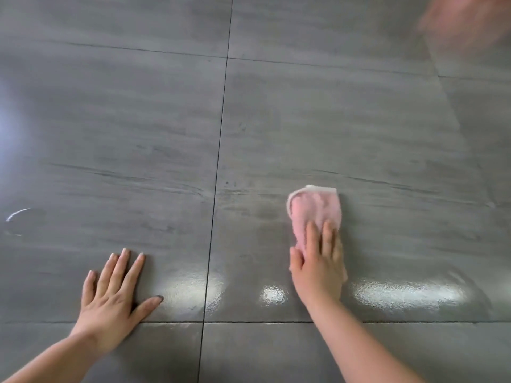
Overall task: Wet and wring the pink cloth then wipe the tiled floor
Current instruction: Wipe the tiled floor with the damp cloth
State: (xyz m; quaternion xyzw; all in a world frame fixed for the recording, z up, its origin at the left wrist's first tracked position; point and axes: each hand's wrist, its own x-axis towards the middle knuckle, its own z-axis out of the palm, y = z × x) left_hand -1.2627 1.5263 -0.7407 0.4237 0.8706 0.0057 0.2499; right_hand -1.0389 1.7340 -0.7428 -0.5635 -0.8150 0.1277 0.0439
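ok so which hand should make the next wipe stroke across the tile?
Right. The right hand already lies flat on the pink cloth, pressing it to the tiled floor. The left hand is spread on bare tile across the grout line, away from the cloth, seemingly bracing.

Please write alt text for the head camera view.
A person's right hand presses a pink cloth flat on a grey tiled floor; the left hand rests open on the tile beside it.
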